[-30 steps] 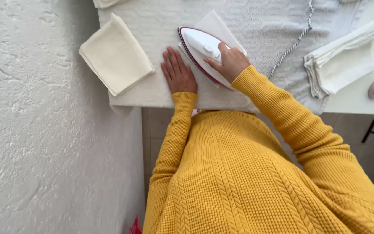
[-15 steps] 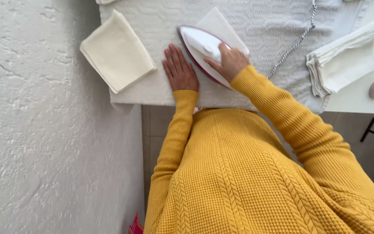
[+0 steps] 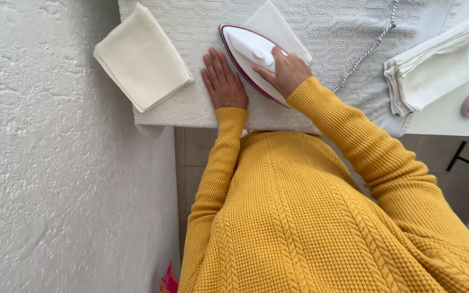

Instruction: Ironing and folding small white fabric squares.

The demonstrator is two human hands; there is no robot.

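Right hand: your right hand (image 3: pixel 287 70) is closed round the handle of the white iron (image 3: pixel 248 53); it has barely shifted over the last second.
Left hand: your left hand (image 3: pixel 222 81) lies flat, fingers spread, holding nothing; still pinning the cloth (image 3: pixel 275 27).
Cloth: under the iron on the padded board (image 3: pixel 191 111); folded cream cloth (image 3: pixel 142 57) lies left, stacked cloths (image 3: pixel 435 68) right.

Whites, creams and one strong mustard yellow.

The white plastic iron (image 3: pixel 251 51) has a dark red rim and sits on a pale cream cloth square (image 3: pixel 271 24) over the off-white textured board cover (image 3: pixel 327 32). The folded cream cloth stack (image 3: pixel 142 57) is slightly yellower than the white folded napkins (image 3: pixel 435 68). The black-and-white speckled braided cord (image 3: pixel 373 46) crosses the cover. The mustard-yellow cable-knit sweater (image 3: pixel 310 217) shows ribbed and waffle patterns.
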